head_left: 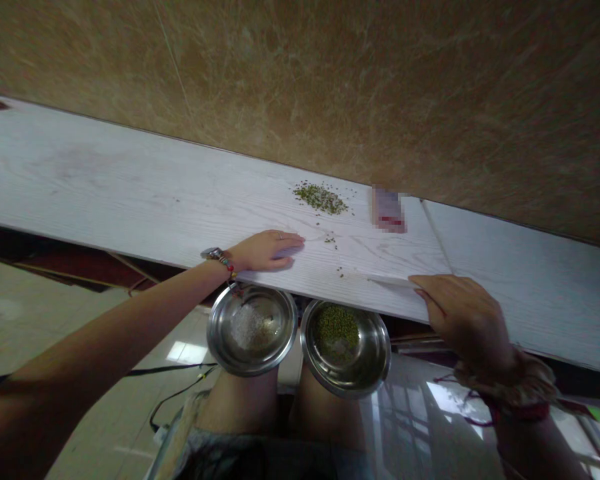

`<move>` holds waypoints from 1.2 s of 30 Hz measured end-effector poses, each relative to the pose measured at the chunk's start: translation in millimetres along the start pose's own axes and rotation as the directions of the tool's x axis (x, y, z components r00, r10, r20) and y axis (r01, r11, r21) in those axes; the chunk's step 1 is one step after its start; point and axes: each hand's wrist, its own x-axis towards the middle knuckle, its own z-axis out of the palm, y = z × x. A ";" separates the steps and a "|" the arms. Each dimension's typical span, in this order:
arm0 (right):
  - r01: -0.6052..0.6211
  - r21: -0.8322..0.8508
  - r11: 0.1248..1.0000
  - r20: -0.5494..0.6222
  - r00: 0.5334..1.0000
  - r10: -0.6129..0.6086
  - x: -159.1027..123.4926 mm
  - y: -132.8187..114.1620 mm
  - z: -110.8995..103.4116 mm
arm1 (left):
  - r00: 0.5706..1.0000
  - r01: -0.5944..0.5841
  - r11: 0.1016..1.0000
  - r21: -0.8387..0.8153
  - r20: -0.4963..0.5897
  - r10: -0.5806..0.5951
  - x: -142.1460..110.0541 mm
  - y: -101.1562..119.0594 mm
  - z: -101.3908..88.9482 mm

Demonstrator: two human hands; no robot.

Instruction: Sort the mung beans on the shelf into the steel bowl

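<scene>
Right hand [463, 313], closed, pinches a thin pale strip [393, 281]

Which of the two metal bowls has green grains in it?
The right bowl: green grains lie in it, whereas the left bowl holds whitish grains.

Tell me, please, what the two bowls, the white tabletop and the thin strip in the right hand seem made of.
Left bowl and right bowl: probably polished stainless steel; their walls reflect brightly. White tabletop: wood or wood-look laminate, matt; visible grain lines fit either. Thin strip: pale, perhaps plastic or card; too indistinct to tell.
</scene>
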 end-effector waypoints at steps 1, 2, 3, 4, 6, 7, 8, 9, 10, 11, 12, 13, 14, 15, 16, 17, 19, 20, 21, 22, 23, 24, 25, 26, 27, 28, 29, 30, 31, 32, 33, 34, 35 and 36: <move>0.004 0.003 1.000 0.004 1.000 -0.004 -0.6 -1.8 -1.6 | 1.000 0.001 1.000 0.002 -0.001 -0.001 0.1 0.0 0.2; 0.006 0.012 1.000 0.006 1.000 -0.006 -1.2 -3.6 -3.5 | 1.000 0.003 1.000 0.004 -0.002 -0.003 0.3 0.0 0.3; 0.007 0.024 1.000 0.006 1.000 -0.007 -1.8 -5.2 -5.6 | 1.000 0.005 1.000 0.006 -0.002 -0.005 0.4 0.0 0.4; 0.007 0.037 0.999 0.004 1.000 -0.008 -2.4 -6.4 -7.6 | 1.000 0.006 1.000 0.008 -0.002 -0.006 0.4 0.0 0.4; 0.006 0.054 0.999 -0.006 1.000 -0.006 -3.9 -7.7 -10.8 | 1.000 0.005 1.000 0.008 0.000 -0.005 0.5 0.0 0.2; 0.001 0.055 0.998 -0.010 1.000 0.000 -4.8 -7.9 -11.9 | 1.000 0.004 1.000 0.008 0.000 -0.004 0.5 0.0 0.1; -0.007 0.052 0.999 -0.010 1.000 0.008 -5.7 -8.1 -12.7 | 1.000 0.002 1.000 0.006 0.000 -0.002 0.5 0.1 -0.1; -0.015 0.049 0.999 -0.009 1.000 0.016 -6.5 -8.4 -13.3 | 1.000 0.001 1.000 0.004 -0.001 -0.001 0.6 0.1 -0.2; -0.019 0.048 0.999 -0.003 1.000 0.019 -7.1 -9.2 -13.8 | 1.000 0.000 1.000 0.003 -0.001 0.000 0.6 0.3 -0.2; -0.019 0.052 0.998 0.002 1.000 0.019 -7.5 -10.6 -14.5 | 1.000 0.000 1.000 0.002 -0.003 0.000 0.6 0.4 -0.3; -0.017 0.064 0.998 0.008 1.000 0.016 -7.6 -12.6 -15.2 | 1.000 0.000 1.000 0.002 -0.003 0.000 0.7 0.6 -0.3; -0.010 0.081 0.997 0.009 1.000 0.010 -7.4 -15.2 -16.2 | 1.000 0.000 1.000 0.002 -0.002 0.000 0.7 0.7 -0.4; -0.001 0.102 0.995 0.005 1.000 0.001 -6.9 -18.1 -17.2 | 1.000 0.001 1.000 0.002 -0.001 0.000 0.7 0.9 -0.5; 0.007 0.123 0.992 -0.001 1.000 -0.007 -6.2 -21.0 -18.1 | 1.000 0.001 1.000 0.003 0.001 -0.001 0.7 0.9 -0.5; 0.012 0.140 0.990 -0.010 1.000 -0.011 -5.4 -23.6 -18.7 | 1.000 0.002 1.000 0.004 0.003 -0.002 0.8 1.0 -0.6; 0.015 0.152 0.988 -0.021 1.000 -0.012 -4.5 -25.7 -18.8 | 1.000 0.002 1.000 0.005 0.005 -0.002 0.8 0.9 -0.7; 0.008 0.149 0.989 -0.044 0.999 -0.002 -2.8 -28.1 -17.1 | 1.000 0.003 1.000 0.008 0.008 -0.004 1.0 0.8 -0.7; 0.001 0.137 0.991 -0.052 0.999 0.006 -1.9 -28.5 -15.3 | 1.000 0.004 1.000 0.010 0.009 -0.004 1.1 0.7 -0.7; -0.007 0.122 0.993 -0.056 0.998 0.013 -0.8 -28.6 -13.0 | 1.000 0.005 1.000 0.011 0.011 -0.005 1.2 0.6 -0.7; -0.010 0.109 0.994 -0.057 0.998 0.016 0.4 -28.8 -10.4 | 1.000 0.005 1.000 0.011 0.011 -0.006 1.3 0.6 -0.6; -0.011 0.100 0.995 -0.055 0.998 0.016 1.9 -29.1 -7.8 | 1.000 0.005 1.000 0.010 0.011 -0.005 1.3 0.6 -0.6; -0.008 0.097 0.995 -0.053 0.998 0.013 3.8 -29.8 -5.4 | 1.000 0.005 1.000 0.009 0.010 -0.005 1.3 0.7 -0.6; -0.004 0.100 0.995 -0.054 0.998 0.010 5.9 -30.7 -3.3 | 1.000 0.004 1.000 0.008 0.010 -0.004 1.3 0.8 -0.7; -0.002 0.105 0.994 -0.058 0.998 0.008 8.5 -31.8 -1.5 | 1.000 0.004 1.000 0.007 0.009 -0.004 1.3 0.9 -0.8; -0.003 0.108 0.994 -0.061 0.998 0.009 11.3 -33.0 -0.1 | 1.000 0.004 1.000 0.007 0.007 -0.004 1.2 1.0 -1.0; -0.005 0.109 0.994 -0.060 0.998 0.012 14.3 -34.1 1.0 | 1.000 0.005 1.000 0.009 0.007 -0.005 1.1 1.1 -1.1; -0.010 0.106 0.994 -0.056 0.998 0.016 17.6 -34.9 2.0 | 1.000 0.005 1.000 0.011 0.010 -0.006 1.0 1.1 -1.2; -0.015 0.097 0.995 -0.054 0.998 0.020 20.9 -35.5 3.0 | 1.000 0.007 1.000 0.012 0.010 -0.007 0.9 1.1 -1.3; -0.019 0.083 0.996 -0.054 0.998 0.024 24.2 -35.7 3.8 | 1.000 0.006 1.000 0.013 0.012 -0.007 0.7 1.0 -1.3; -0.020 0.069 0.997 -0.056 0.998 0.024 27.2 -35.7 4.7 | 1.000 0.006 1.000 0.012 0.013 -0.006 0.5 0.9 -1.2; -0.019 0.057 0.998 -0.060 0.998 0.022 29.9 -35.4 5.4 | 1.000 0.005 1.000 0.011 0.010 -0.005 0.3 0.7 -1.0; -0.016 0.047 0.999 -0.064 0.998 0.019 31.9 -35.0 5.8 | 1.000 0.005 1.000 0.009 0.009 -0.005 0.2 0.5 -0.7; -0.011 0.041 0.999 -0.065 0.998 0.014 33.2 -34.4 5.8 | 1.000 0.005 1.000 0.008 0.006 -0.005 0.1 0.1 -0.4; -0.009 0.037 0.999 -0.061 0.998 0.011 33.6 -33.7 5.3 | 1.000 0.007 1.000 0.006 0.006 -0.007 0.1 -0.2 0.0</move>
